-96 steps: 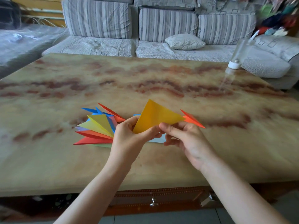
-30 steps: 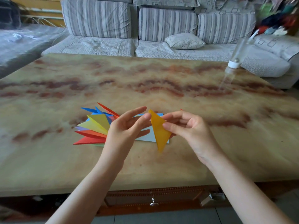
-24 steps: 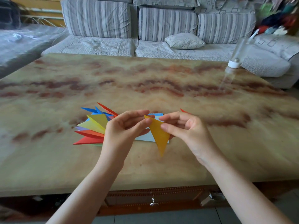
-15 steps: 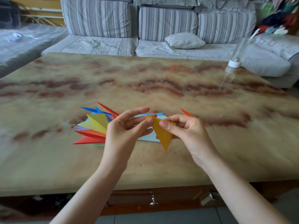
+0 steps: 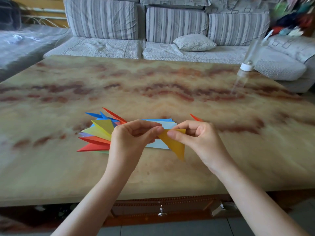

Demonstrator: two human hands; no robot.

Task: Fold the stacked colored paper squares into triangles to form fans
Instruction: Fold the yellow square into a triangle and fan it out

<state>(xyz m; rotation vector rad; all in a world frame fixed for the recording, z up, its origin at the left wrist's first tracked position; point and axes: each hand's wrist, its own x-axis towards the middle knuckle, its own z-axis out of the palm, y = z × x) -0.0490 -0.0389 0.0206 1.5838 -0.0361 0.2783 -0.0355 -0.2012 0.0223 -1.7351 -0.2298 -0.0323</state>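
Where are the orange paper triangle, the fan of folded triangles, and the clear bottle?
orange paper triangle (image 5: pixel 176 145), head view, lower flat face.
fan of folded triangles (image 5: pixel 102 129), head view, yellow piece.
clear bottle (image 5: pixel 247 66), head view, white cap.

A marbled tan-and-rust table fills the middle; at twelve o'clock stands a grey striped sofa with one loose cushion — grey floor tiles at six.
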